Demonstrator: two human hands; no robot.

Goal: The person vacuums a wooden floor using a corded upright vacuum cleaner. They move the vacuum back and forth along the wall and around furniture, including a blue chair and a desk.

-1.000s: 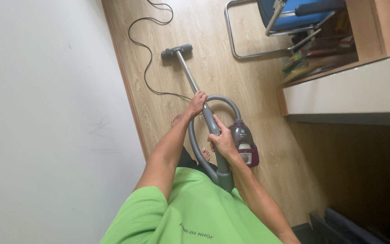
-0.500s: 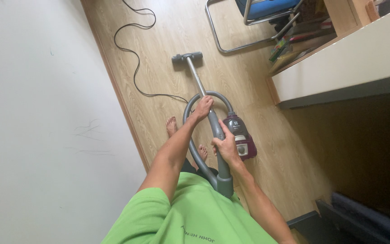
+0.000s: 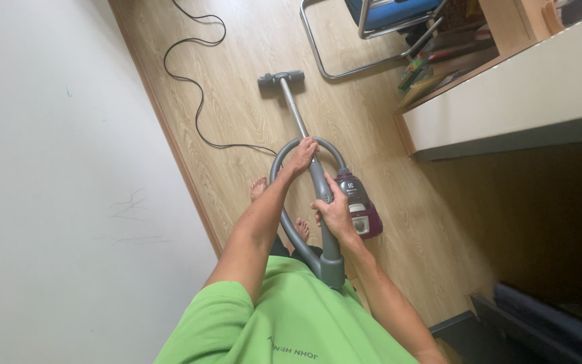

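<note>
Since half a second ago the view has tipped a little and the floor head (image 3: 281,78) sits slightly further up the boards; my grip looks unchanged. I have the left hand (image 3: 301,155) closed round the metal tube (image 3: 295,114) where it meets the handle, and the right hand (image 3: 335,212) with its fingers (image 3: 320,204) clamped on the grey handle (image 3: 323,202) lower down. The hose (image 3: 284,202) loops beside my bare feet, touching the maroon vacuum body (image 3: 357,202). I judge the sweeping mid-way: the strip along the wall (image 3: 48,202) under the black cord (image 3: 193,101) looks untouched. The wood floor (image 3: 250,40) is narrow, with a blue chair (image 3: 385,13) and a pale table (image 3: 520,94) ahead.
</note>
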